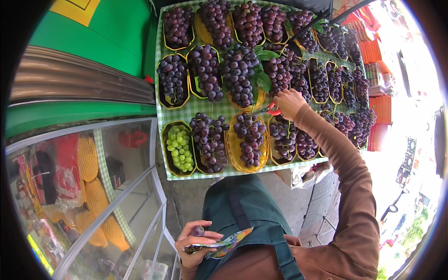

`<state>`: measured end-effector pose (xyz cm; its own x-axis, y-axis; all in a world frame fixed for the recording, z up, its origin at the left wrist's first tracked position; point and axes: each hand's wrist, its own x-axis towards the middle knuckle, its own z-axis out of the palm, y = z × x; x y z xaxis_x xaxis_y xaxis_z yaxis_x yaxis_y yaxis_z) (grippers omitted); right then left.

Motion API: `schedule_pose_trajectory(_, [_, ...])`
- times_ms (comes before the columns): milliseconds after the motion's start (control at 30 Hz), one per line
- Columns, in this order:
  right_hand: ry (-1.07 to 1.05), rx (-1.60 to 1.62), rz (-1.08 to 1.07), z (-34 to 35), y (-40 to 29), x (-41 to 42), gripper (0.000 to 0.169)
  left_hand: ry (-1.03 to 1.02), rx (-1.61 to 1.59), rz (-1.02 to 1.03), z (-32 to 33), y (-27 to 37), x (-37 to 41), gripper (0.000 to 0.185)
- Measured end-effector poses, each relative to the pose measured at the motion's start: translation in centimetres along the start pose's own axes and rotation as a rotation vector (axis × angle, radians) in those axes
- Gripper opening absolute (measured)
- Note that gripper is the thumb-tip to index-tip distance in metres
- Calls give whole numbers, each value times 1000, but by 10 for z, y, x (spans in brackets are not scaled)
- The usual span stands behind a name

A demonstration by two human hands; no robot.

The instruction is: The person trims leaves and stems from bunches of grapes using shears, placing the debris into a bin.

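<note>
My right hand (pixel 289 104) grips red-handled scissors (pixel 272 109). Their blades point left, by the stem above a purple grape bunch (pixel 249 138) in an oval yellow basket (pixel 233 157); whether they touch the stem I cannot tell. Low in front of my dark green apron (pixel 241 201), my left hand (pixel 192 246) holds a printed plastic bag (pixel 232 242). A single purple grape (pixel 197 231) is held between fingers of that hand. Just beyond my right hand is another purple bunch (pixel 280 75) with green leaves (pixel 263 79).
Rows of grape bunches in black, gold-rimmed trays cover a green checked cloth (pixel 192 109). Green grapes (pixel 180 148) sit at the near left corner. A framed glass case (pixel 140 196) stands left, with netted yellow fruit (pixel 98 199) behind its panes. Red boxes (pixel 380 108) are stacked at right.
</note>
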<state>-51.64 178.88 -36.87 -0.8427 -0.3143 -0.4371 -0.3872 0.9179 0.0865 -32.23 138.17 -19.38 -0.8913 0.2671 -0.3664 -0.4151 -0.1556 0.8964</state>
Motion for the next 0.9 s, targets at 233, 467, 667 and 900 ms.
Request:
schedule_pose_trajectory(233, [57,-80,-164,20,7,34,12,63,3,56,16,-2,14,19])
schedule_pose_trajectory(467, [-102,146,-174,23,19,48,20,84,17,59,24,-4,23,18])
schedule_pose_trajectory(667, [-253,303,-100,17,23,50,24,93,24,49,31,-3,31,18])
schedule_pose_trajectory(900, [-147,259,-176,28,21,52,22,82,27,32,36,-2,38,18])
